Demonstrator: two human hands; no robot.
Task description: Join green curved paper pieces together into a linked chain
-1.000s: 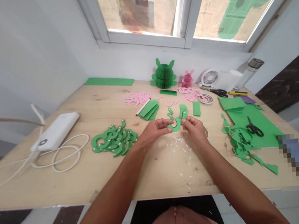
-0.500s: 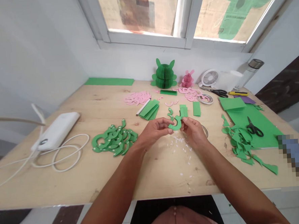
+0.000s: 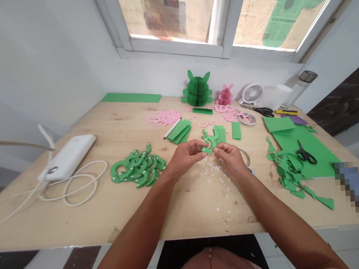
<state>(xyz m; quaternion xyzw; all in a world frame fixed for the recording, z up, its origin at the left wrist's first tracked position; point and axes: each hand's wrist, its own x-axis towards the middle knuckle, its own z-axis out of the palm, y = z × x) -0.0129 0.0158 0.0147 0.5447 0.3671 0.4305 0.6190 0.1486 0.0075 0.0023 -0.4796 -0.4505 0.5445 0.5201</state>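
Head view:
- My left grip and right grip are almost closed; both pinch one curved green paper piece.
- This piece is between my hands, above the tabletop, long axis running left to right.
- I count two scissors, both well right of my hands.

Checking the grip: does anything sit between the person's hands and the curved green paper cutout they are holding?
Nothing visible does: the left hand and the right hand both pinch the curved green paper cutout directly.
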